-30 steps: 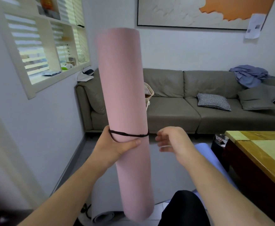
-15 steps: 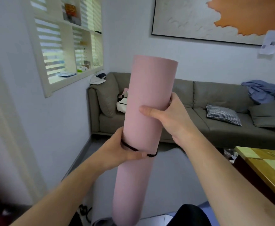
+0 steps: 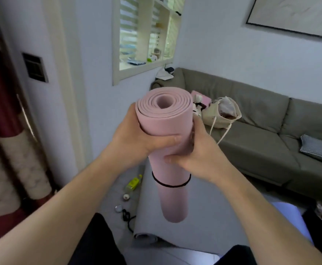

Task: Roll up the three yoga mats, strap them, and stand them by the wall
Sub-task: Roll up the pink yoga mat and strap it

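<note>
The left hand (image 3: 137, 136) grips the upper part of the rolled pink foam yoga mat (image 3: 167, 150) from the left, with its thumb curled across the near face of the roll. The right hand (image 3: 198, 153) grips the same roll from the right, just below the left hand, thumb lying across the near face and fingers wrapped round the far side. Both hands touch the mat, and the two thumbs lie close together.

The mat is held in the air, near upright, with its top end tilted toward the camera so that the spiral of layers is visible. A thin black elastic strap (image 3: 170, 183) encircles the roll below the hands. The lower end of the roll hangs free above the floor.

Below and behind the roll, a grey yoga mat (image 3: 175, 232) lies on the floor, partly rolled at its near left end. A pale blue yoga mat (image 3: 286, 217) lies to its right. Left of the grey mat, a yellow-green plastic bottle (image 3: 133, 182), two small round items and a black cord (image 3: 126, 217) lie on the floor.

A grey-green fabric sofa (image 3: 261, 134) stands against the far wall on the right and carries a cream drawstring bag (image 3: 223, 113) and a checked cushion (image 3: 319, 148). A white-framed wall opening (image 3: 146, 35) with shelves is at the far left.
</note>
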### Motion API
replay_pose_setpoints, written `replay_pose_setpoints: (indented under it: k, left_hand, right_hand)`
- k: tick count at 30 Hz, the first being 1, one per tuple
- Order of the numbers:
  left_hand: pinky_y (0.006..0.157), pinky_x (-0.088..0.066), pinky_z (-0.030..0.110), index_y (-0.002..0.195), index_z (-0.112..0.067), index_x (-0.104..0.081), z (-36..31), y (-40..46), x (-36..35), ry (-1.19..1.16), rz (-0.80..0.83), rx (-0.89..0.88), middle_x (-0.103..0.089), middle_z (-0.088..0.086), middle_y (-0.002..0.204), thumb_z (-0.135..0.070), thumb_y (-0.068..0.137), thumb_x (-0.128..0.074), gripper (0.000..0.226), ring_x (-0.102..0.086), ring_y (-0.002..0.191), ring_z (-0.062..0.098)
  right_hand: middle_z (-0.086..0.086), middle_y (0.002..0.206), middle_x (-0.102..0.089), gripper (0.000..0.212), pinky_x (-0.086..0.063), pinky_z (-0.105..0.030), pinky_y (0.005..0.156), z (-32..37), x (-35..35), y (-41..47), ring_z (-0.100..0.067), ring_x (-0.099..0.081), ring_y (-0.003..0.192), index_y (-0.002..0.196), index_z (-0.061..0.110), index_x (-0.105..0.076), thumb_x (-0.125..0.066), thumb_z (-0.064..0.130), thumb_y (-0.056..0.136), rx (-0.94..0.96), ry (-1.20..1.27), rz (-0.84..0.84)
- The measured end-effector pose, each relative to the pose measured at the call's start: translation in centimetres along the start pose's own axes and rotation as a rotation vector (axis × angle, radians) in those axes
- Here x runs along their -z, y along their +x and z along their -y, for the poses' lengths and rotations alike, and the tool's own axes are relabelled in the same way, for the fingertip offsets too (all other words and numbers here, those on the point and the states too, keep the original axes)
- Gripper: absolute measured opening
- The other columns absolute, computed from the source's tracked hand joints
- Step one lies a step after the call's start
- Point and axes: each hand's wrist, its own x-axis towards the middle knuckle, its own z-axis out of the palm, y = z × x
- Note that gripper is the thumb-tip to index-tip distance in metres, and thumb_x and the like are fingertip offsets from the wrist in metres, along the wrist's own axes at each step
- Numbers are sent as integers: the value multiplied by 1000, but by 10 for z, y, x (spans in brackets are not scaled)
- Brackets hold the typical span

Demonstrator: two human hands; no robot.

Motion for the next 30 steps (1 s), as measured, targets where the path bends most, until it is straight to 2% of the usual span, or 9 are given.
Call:
replay_pose_setpoints:
  k: [2,4,9,15,18,21,25,28,30]
  left_hand:
    - [107,-52,39,142,-26,-56,15,-5,26,31,-37,31,-68,-10,135,-32,60,-105,96,-63,128,9]
    - [103,-54,32,140,-33,-54,30,-16,57,62,-108,97,-68,-17,131,-34,57,-105,98,-63,124,3]
    - [99,-52,19,140,-39,-45,64,-52,131,140,-265,222,-64,-28,128,-40,59,-103,100,-60,121,-9]
    - [89,-52,12,151,-36,-37,111,-82,201,-96,-408,341,-62,-23,136,-48,83,-72,77,-59,124,-8]
    - [100,-50,17,146,-43,-45,145,-82,221,-123,-504,402,-63,-23,136,-48,90,-69,62,-59,125,-7]
    - [102,-50,17,138,-47,-52,187,-75,238,-37,-592,432,-65,-21,132,-38,98,-69,44,-59,124,-6]
    - [119,-37,36,153,-54,-35,254,-64,260,263,-652,558,-41,-11,157,-56,90,-64,70,-41,144,9]
    - [121,-31,33,159,-45,-33,292,-60,267,347,-562,625,-39,-6,161,-43,99,-60,66,-38,146,11]
    - [125,-31,38,160,-44,-31,304,-59,270,353,-531,631,-40,-9,162,-54,95,-54,69,-39,147,8]
  right_hand:
    - [18,147,-54,128,-52,-36,107,16,-16,14,-3,-56,132,160,49,-13,-98,21,69,131,-34,27]
    - [13,149,-49,131,-54,-43,104,38,-41,30,-9,-58,130,160,59,-7,-96,23,71,236,-159,75]
    - [7,126,-45,88,-58,-51,86,67,-125,65,-30,-64,102,141,59,-36,-87,34,74,354,-372,208]
    - [6,132,-41,87,-57,-41,73,60,-251,99,-24,-62,97,140,52,-30,-85,26,78,474,-390,306]
    - [2,133,-41,87,-60,-42,73,47,-305,121,-24,-61,102,148,47,-27,-80,24,83,522,-424,345]
    - [0,148,-34,91,-62,-45,78,25,-348,135,-26,-62,109,153,46,-21,-77,20,87,490,-351,386]
    - [-1,160,-22,91,-61,-46,73,-8,-399,152,-31,-64,104,162,48,-11,-65,15,97,417,-324,457]
    - [5,173,10,104,-55,-39,76,-24,-424,160,-37,-64,113,166,46,5,-63,13,94,305,-366,587]
    - [12,172,24,112,-53,-36,79,-25,-430,162,-37,-63,116,165,46,10,-64,11,90,251,-335,625]
